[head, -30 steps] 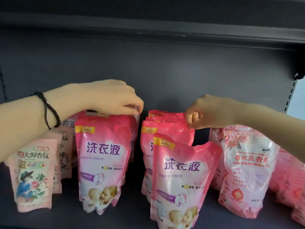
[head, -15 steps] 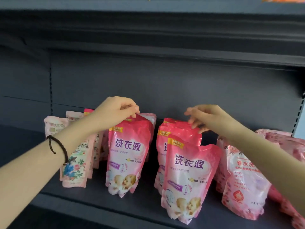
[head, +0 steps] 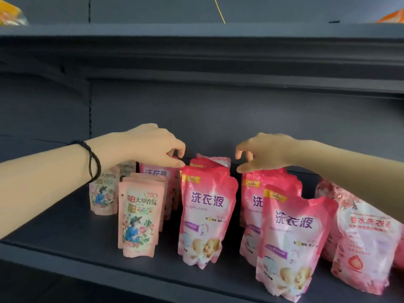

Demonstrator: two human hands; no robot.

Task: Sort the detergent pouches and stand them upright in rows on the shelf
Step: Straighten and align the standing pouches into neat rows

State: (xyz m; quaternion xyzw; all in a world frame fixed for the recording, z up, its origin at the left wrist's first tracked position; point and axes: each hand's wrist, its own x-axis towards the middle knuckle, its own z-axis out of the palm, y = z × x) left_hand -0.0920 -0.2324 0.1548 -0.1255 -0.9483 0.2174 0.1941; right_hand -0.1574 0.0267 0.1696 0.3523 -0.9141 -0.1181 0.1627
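from the head camera, the left hand reaches in over a standing row of baby-print pouches. its thumb tip touches the top edge of that row and its fingers are curled just above. whether it pinches anything, i cannot tell. the right hand hangs over a second baby-print row, thumb resting on the top of the rear pouches, fingers loosely curled and apart from the thumb with nothing between them. a dark gap of shelf runs between the two hands and their rows. below the left wrist, which wears a black cord bracelet, two short files of pale floral pouches stand upright. one more bright pink pouch is half hidden behind them, under the left palm. beneath the right forearm, strawberry-print pouches lean crowded against the second row. above both hands the upper shelf overhangs, with orange packets at its corners.
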